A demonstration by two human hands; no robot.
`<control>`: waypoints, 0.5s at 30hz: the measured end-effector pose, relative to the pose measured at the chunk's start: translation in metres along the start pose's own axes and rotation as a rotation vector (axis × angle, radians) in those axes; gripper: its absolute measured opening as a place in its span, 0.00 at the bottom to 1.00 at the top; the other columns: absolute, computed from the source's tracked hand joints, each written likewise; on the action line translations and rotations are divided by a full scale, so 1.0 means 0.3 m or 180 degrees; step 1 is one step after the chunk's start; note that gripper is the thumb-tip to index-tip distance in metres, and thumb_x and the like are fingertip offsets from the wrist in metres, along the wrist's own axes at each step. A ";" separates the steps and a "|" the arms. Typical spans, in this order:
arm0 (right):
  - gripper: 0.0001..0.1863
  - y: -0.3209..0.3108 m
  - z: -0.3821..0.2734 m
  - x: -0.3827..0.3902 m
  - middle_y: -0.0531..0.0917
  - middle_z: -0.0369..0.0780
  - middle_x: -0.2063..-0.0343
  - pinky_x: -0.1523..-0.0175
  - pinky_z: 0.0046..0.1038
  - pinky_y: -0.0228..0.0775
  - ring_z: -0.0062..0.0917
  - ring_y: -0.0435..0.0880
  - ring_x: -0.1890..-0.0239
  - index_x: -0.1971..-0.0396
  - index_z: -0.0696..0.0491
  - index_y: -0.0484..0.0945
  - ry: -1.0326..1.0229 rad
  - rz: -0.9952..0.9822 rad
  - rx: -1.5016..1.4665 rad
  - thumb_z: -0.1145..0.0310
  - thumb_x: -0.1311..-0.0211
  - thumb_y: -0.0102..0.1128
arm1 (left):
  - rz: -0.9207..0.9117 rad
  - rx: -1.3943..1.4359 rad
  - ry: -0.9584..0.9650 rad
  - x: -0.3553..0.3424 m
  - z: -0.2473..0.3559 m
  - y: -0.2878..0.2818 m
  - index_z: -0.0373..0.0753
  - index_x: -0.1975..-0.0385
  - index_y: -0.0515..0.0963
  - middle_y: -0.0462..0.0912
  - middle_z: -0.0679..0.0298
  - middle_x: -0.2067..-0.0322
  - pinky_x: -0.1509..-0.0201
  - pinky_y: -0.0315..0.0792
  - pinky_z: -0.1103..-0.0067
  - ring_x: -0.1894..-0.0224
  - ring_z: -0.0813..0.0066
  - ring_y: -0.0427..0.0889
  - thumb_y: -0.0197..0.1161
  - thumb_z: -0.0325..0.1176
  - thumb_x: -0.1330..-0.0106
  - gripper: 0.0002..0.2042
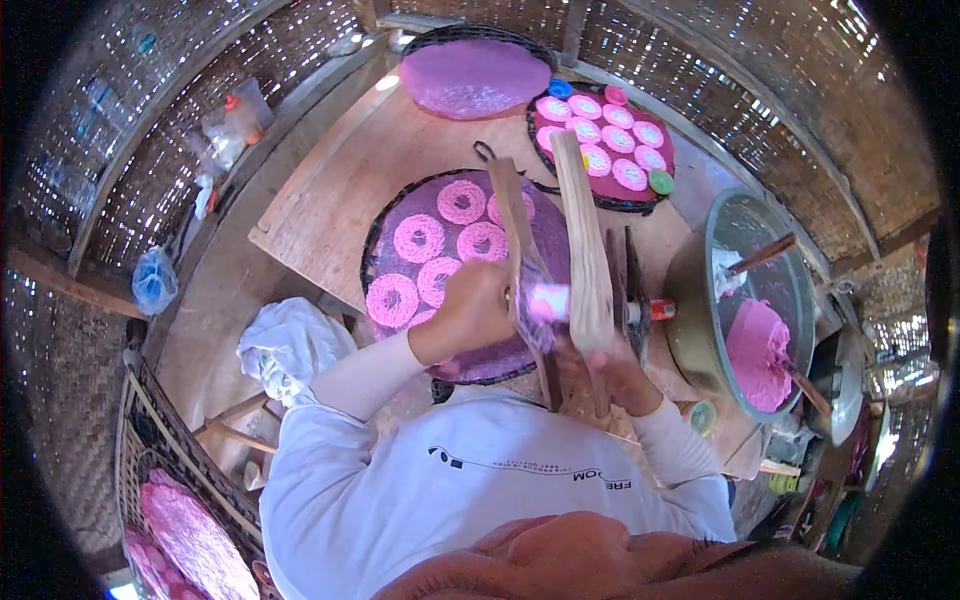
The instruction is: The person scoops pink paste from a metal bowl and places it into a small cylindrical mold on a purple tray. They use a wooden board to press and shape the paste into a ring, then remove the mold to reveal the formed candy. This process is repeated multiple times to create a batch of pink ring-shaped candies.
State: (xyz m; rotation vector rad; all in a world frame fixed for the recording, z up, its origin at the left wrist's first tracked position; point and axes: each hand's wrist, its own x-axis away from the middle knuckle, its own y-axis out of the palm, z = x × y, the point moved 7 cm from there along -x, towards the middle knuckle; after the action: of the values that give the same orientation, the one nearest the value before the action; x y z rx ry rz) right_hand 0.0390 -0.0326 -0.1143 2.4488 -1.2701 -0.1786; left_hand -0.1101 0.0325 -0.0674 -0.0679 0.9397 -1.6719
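My left hand point(470, 310) is closed on the left plank of a wooden press point(585, 240) held over a round purple tray point(400, 265) of pink coiled rings point(418, 240). A white-and-pink cylinder point(549, 302) sits between the press's two planks. My right hand point(625, 380), partly hidden behind the wood, grips the lower right plank.
A greenish tub point(690, 300) at right holds pink dough point(760, 355) and wooden sticks, beside a metal pot point(840, 390). Behind are a pink-covered tray point(475, 75) and a tray of pink rings point(615, 140). At left are white cloth point(290, 345) and a woven basket point(160, 420).
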 end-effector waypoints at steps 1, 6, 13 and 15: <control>0.46 -0.008 0.079 -0.005 0.64 0.43 0.45 0.41 0.30 0.57 0.34 0.64 0.44 0.36 0.50 0.46 0.0605 -0.0228 -0.0683 0.52 0.51 0.63 | 0.0211 0.0027 0.0014 -0.010 -0.009 -0.032 0.39 0.81 0.75 0.75 0.53 0.82 0.73 0.66 0.65 0.77 0.51 0.75 0.65 0.37 0.60 0.11; 0.52 0.060 0.110 -0.053 0.69 0.41 0.55 0.48 0.28 0.60 0.29 0.69 0.54 0.38 0.51 0.49 0.0625 -0.0110 -0.1048 0.40 0.60 0.61 | 0.1270 -0.0905 0.0032 0.025 -0.025 -0.220 0.44 0.57 0.73 0.76 0.63 0.67 0.52 0.57 0.68 0.59 0.67 0.74 0.67 0.44 0.58 0.25; 0.47 -0.181 0.109 -0.034 0.69 0.43 0.56 0.48 0.30 0.60 0.29 0.69 0.54 0.37 0.46 0.51 0.0094 0.0686 -0.0278 0.40 0.55 0.59 | 0.1041 -0.2446 -0.2006 0.321 -0.696 -0.376 0.41 0.59 0.74 0.76 0.58 0.65 0.52 0.56 0.62 0.58 0.59 0.71 0.58 0.48 0.48 0.21; 0.44 -0.156 0.046 -0.027 0.68 0.43 0.53 0.47 0.31 0.60 0.29 0.69 0.53 0.37 0.47 0.51 -0.0308 0.0567 -0.0253 0.44 0.52 0.57 | 0.0238 -0.2358 -0.2316 0.315 -0.693 -0.350 0.40 0.64 0.74 0.76 0.56 0.66 0.54 0.57 0.60 0.59 0.57 0.71 0.56 0.47 0.46 0.18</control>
State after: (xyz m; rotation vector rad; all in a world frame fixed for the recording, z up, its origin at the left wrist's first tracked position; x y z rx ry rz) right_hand 0.0660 -0.0053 -0.1453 2.2706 -1.4849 -0.2967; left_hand -0.3300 0.0672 -0.1842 -1.0482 0.9122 -1.0133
